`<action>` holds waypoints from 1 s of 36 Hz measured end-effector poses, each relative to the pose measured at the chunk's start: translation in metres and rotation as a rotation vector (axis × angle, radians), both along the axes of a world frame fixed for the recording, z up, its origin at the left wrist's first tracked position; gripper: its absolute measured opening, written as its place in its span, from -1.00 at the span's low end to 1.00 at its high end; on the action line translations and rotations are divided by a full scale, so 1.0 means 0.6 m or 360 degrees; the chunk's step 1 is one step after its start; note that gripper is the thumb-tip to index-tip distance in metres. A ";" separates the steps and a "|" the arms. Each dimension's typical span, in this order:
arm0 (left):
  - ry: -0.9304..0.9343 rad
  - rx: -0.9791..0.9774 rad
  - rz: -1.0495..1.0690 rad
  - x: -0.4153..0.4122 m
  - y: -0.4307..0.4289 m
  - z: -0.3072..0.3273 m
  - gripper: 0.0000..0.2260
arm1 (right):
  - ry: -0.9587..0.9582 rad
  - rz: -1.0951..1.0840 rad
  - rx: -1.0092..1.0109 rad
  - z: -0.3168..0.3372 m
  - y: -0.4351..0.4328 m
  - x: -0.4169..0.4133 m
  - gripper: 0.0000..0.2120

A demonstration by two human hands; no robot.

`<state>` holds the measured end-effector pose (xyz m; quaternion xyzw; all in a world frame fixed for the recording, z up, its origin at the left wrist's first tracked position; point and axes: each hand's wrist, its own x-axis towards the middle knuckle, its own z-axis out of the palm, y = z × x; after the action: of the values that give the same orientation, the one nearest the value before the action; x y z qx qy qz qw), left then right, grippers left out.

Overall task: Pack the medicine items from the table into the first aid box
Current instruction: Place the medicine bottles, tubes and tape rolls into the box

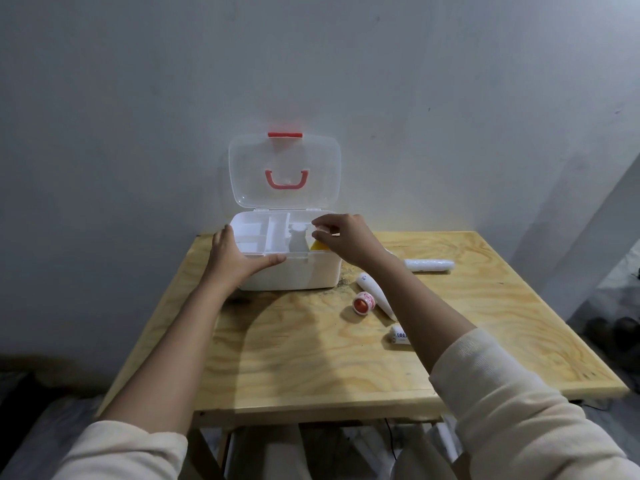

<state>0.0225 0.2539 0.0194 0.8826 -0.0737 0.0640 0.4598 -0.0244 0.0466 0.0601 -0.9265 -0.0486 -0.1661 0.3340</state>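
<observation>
The white first aid box (294,273) stands open at the back of the wooden table (311,358), its clear lid (249,174) with a red handle upright against the wall. My left hand (235,259) grips the box's front left corner. My right hand (346,239) hovers over the box's right compartment, fingertips pinched on a small white item (320,233). Inside sit a white bottle (298,239) and something yellow (317,247). On the table lie a white tube (375,294), a small red-capped jar (363,303), a long white roll (429,265) and a small white tube (398,336).
A divided white tray (259,233) fills the box's left half. The grey wall rises right behind the box. The table's right half and front show bare wood. Dark floor lies to the left, with dark objects (613,329) on the floor at the far right.
</observation>
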 end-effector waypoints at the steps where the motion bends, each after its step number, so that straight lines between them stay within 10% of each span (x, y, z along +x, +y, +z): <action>1: 0.0004 0.0000 0.0000 -0.001 0.000 0.000 0.00 | 0.0000 -0.0001 0.0028 0.000 -0.003 -0.003 -0.71; 12: -0.0033 -0.0014 0.0014 0.002 0.000 -0.010 0.01 | -0.0293 -0.0746 0.0412 -0.050 -0.122 -0.054 -0.78; 18: -0.0059 0.0014 0.0023 0.005 0.001 -0.011 -0.04 | 0.0343 -0.1447 0.0412 -0.133 -0.189 -0.063 -0.40; 36: -0.0112 0.0071 0.0046 0.008 0.002 -0.011 -0.07 | 0.0660 -0.0748 0.0104 -0.137 -0.184 0.072 -0.04</action>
<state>0.0270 0.2554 0.0125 0.8908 -0.0786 0.1000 0.4362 0.0189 -0.0639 -0.0219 -0.9153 0.2415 -0.0477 0.3188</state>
